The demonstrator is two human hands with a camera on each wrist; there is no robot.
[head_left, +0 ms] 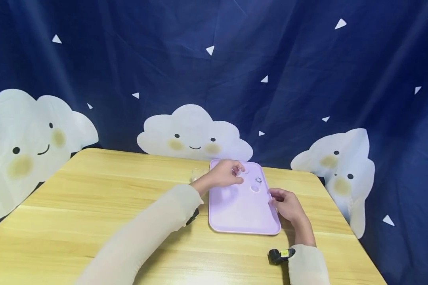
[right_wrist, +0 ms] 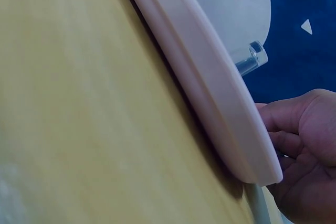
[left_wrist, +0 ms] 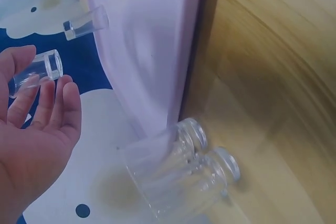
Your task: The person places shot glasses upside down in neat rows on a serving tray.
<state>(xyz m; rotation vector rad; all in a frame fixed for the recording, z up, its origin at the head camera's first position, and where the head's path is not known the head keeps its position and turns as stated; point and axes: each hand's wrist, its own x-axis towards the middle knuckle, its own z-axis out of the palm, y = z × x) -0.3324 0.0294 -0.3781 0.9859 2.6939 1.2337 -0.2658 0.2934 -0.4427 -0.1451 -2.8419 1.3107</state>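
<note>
My left hand (head_left: 228, 173) is over the far left part of a lilac tray (head_left: 242, 215). Its thumb and fingers hold a small clear glass (left_wrist: 39, 72). On the tray's right side a second clear glass (left_wrist: 86, 23) stands with its thick base upward. My right hand (head_left: 287, 204) is at the tray's right edge, fingers bent over the rim; the tray wall hides its fingertips in the right wrist view. Two more clear glasses (left_wrist: 184, 174) stand side by side on the table, left of the tray and close to my left wrist.
The wooden table (head_left: 103, 213) carries the tray near its back edge. Directly behind hangs a dark blue curtain (head_left: 171, 59) with white clouds and triangles. A small black device (head_left: 279, 256) is strapped at the right wrist.
</note>
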